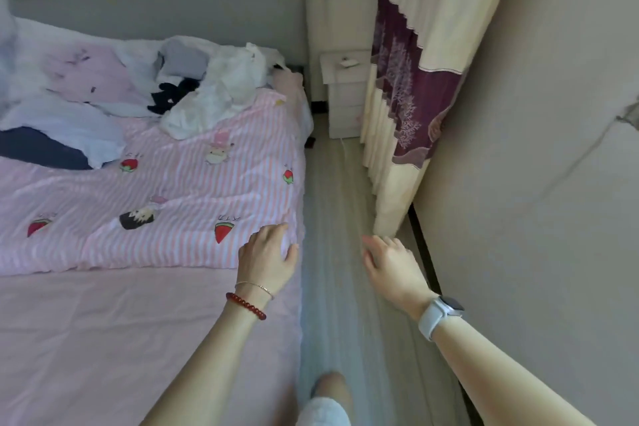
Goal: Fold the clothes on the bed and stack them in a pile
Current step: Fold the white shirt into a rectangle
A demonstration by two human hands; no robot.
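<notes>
Pink striped quilt [179, 190] under left hand [268, 258]; clothes [193, 93] heaped beyond

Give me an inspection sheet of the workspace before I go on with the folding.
Surface: bed with a plain pink sheet; pink striped quilt with fruit prints spread across it.
Job's things: unfolded clothes heap by the grey headboard, white, grey and dark pieces mixed; a dark blue garment lies at the left edge. No folded pile seen.
Clutter: small white item on the white nightstand, too small to identify.
Grippers: left hand rests flat on the quilt's edge, holding nothing; right hand open above the floor, empty.
Cables: thin white cord on the wall from a wall fitting.
Surroundings: cream and purple curtain, beige wall, wooden floor.
</notes>
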